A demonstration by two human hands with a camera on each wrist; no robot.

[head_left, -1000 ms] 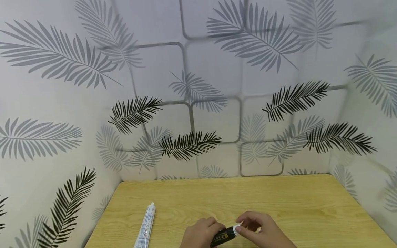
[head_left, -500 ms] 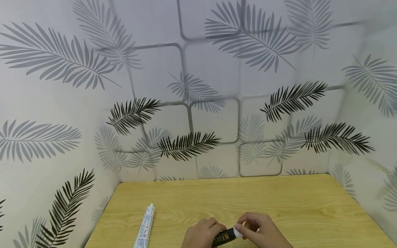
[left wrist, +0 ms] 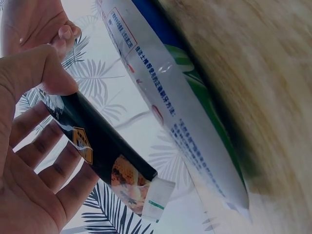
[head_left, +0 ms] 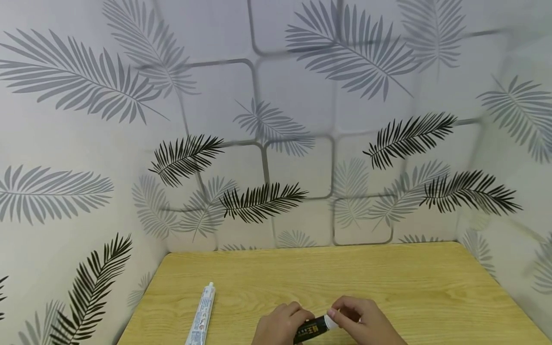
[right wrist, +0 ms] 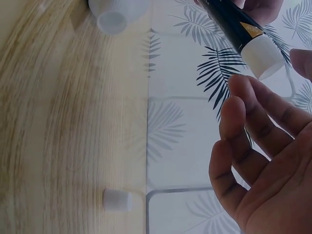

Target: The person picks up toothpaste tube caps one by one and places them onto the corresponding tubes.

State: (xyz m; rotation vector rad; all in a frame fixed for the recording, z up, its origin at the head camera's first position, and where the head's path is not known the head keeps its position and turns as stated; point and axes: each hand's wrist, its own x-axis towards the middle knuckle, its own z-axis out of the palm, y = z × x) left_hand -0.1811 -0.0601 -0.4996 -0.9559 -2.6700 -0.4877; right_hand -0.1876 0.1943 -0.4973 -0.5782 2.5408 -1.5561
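My left hand (head_left: pixel 278 326) holds a black squeeze tube (head_left: pixel 311 329) with gold lettering, thumb on one side and fingers along the other. In the left wrist view its flat crimped end (left wrist: pixel 158 199) points away from the hand. A white cap (right wrist: pixel 263 56) sits on the tube's other end. My right hand (head_left: pixel 364 320) is at this cap. In the right wrist view the bent fingers (right wrist: pixel 234 109) lie on one side of the cap and the thumb (right wrist: pixel 302 62) on the other, with small gaps between.
A white toothpaste tube (head_left: pixel 201 316) with blue and green parts lies on the wooden table (head_left: pixel 388 273), left of my hands. A small ribbed white cap (right wrist: pixel 117 200) stands on the table in the right wrist view. Leaf-patterned wall (head_left: pixel 297 167) borders the table.
The right thumb and forefinger have shifted slightly at the white cap, the thumb moving up a little. The left hand keeps its hold on the black tube.
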